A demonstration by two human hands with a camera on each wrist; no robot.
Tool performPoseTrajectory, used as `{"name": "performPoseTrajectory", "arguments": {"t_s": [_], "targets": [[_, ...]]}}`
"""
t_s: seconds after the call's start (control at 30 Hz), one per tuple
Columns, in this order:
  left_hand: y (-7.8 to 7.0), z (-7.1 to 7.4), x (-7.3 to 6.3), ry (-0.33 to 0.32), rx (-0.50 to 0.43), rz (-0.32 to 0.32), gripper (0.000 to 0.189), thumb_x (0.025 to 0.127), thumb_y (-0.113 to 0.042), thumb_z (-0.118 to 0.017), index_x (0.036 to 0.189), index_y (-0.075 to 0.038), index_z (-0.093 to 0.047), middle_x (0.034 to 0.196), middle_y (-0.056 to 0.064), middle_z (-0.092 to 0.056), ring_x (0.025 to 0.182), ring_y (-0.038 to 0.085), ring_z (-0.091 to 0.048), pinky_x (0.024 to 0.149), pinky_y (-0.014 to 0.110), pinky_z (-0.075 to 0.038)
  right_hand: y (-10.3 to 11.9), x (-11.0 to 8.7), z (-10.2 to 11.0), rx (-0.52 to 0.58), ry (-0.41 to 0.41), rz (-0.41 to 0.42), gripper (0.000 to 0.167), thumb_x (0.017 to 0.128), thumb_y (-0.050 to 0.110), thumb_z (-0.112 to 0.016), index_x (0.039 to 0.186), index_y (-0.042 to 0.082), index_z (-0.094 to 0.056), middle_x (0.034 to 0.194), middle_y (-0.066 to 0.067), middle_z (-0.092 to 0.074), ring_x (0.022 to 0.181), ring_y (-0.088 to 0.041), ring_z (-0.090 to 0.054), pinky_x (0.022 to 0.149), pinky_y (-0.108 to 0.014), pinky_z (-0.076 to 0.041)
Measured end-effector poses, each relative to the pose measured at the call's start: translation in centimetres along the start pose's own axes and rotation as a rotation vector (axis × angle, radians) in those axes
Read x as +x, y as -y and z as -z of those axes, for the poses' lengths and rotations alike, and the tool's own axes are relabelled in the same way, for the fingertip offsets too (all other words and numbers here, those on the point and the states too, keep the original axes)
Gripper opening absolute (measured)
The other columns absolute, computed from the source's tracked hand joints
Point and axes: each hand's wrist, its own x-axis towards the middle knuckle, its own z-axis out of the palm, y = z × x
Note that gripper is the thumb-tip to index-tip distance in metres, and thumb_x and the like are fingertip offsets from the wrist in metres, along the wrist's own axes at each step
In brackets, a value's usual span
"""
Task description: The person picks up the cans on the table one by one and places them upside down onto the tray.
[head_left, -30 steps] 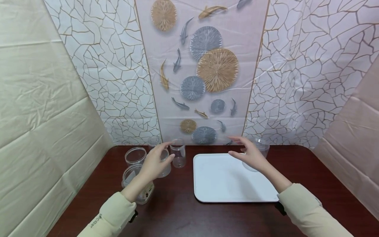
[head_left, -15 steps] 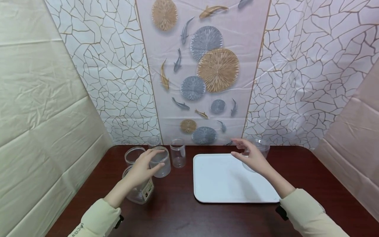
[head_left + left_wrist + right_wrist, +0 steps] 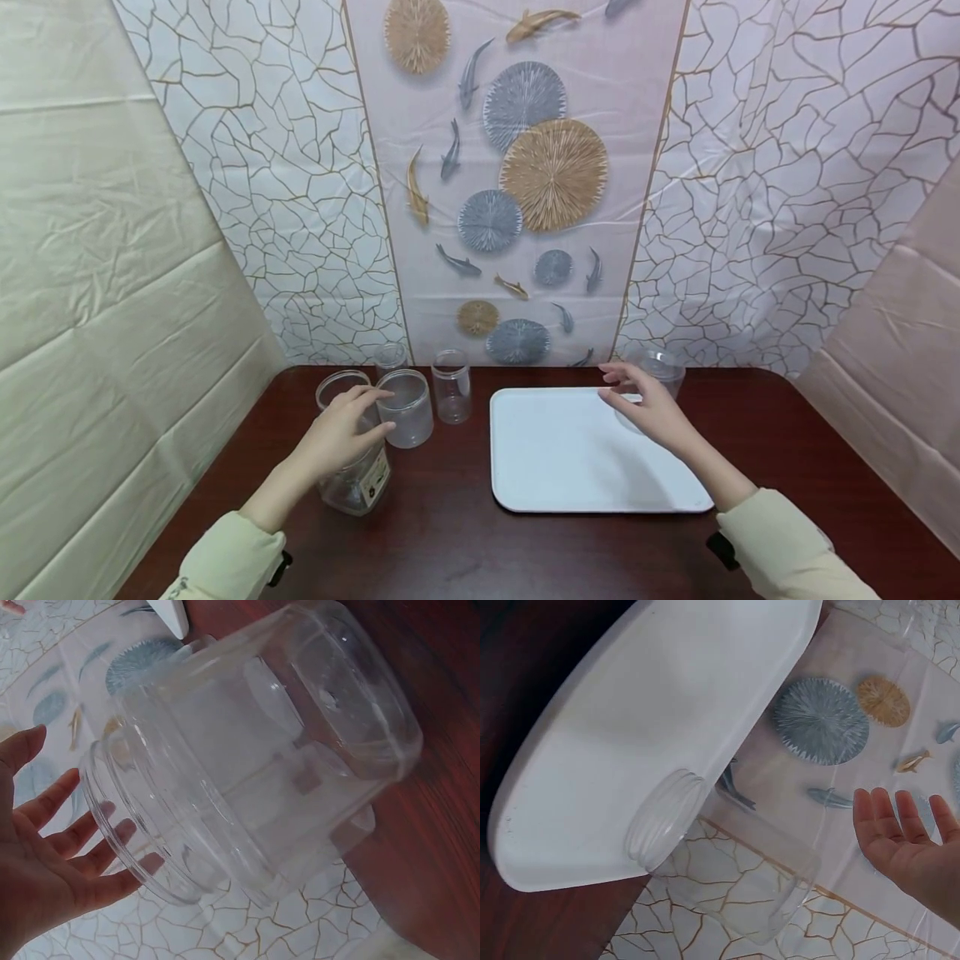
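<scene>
My left hand point(image 3: 337, 433) hovers with spread fingers over a clear square-bodied plastic jar point(image 3: 354, 492) that has a label on one side. In the left wrist view, the fingers lie beside and behind the threaded mouth of this clear jar point(image 3: 225, 772), not wrapped round it. On the other side, my right hand point(image 3: 651, 415) floats above the white tray point(image 3: 547, 450), fingers loosely bent and holding nothing. Beyond it a larger clear jar point(image 3: 664, 367) stands at the tray's back right; in the right wrist view its threaded end point(image 3: 667, 821) is against the tray.
Around my left hand stand more clear containers: a frosted-looking round jar point(image 3: 407, 417), a tall slim jar point(image 3: 452, 392), a small one point(image 3: 390, 358) at the back and a wide one point(image 3: 342, 383). A patterned cloth point(image 3: 517, 250) hangs behind the dark wooden table point(image 3: 457, 542).
My left hand has drawn back left and down, from over the round jar to above the square one. My right hand has shifted slightly right and down. The jars and tray stay put.
</scene>
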Motion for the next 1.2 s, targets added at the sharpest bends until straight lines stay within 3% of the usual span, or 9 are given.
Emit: {"name": "performPoseTrajectory", "arguments": {"t_s": [0.47,0.67,0.9,1.2], "targets": [[0.9,0.5,-0.7,0.047,0.118,0.036,0.051,0.08,-0.042,-0.071,0.121,-0.013,-0.061,0.125,0.015,-0.056,0.113,0.039,-0.052,0.076,0.054,-0.049,-1.4,-0.9,-0.1,-0.019,0.03,-0.076,0.044,0.094,0.024,-0.058,0.131,0.001,-0.048,0.119,-0.025,-0.057,0.107,-0.043,-0.057,0.085,-0.05,-0.05],[1.4,0.9,-0.9,0.112,0.155,0.064,0.061,0.075,-0.049,-0.073,0.122,-0.011,-0.06,0.127,0.018,-0.054,0.114,0.042,-0.051,0.074,0.055,-0.05,-1.7,-1.0,-0.3,-0.011,0.028,-0.065,0.042,0.094,0.022,-0.058,0.13,0.002,-0.049,0.119,-0.026,-0.057,0.107,-0.043,-0.057,0.082,-0.048,-0.052],[1.9,1.1,-1.3,0.173,0.149,0.09,0.068,0.068,-0.048,-0.079,0.124,-0.013,-0.06,0.127,0.018,-0.054,0.112,0.043,-0.052,0.069,0.058,-0.049,-1.9,-1.1,-0.4,0.004,0.026,-0.049,0.042,0.094,0.021,-0.059,0.129,0.001,-0.05,0.117,-0.025,-0.058,0.105,-0.043,-0.058,0.081,-0.047,-0.052],[2.1,1.2,-1.4,0.188,0.139,0.071,0.069,0.066,-0.043,-0.081,0.123,-0.013,-0.059,0.126,0.019,-0.055,0.11,0.044,-0.054,0.072,0.059,-0.049,-1.9,-1.1,-0.6,0.006,0.034,-0.055,0.042,0.093,0.021,-0.059,0.13,0.001,-0.05,0.118,-0.026,-0.058,0.105,-0.043,-0.058,0.08,-0.046,-0.052]]}}
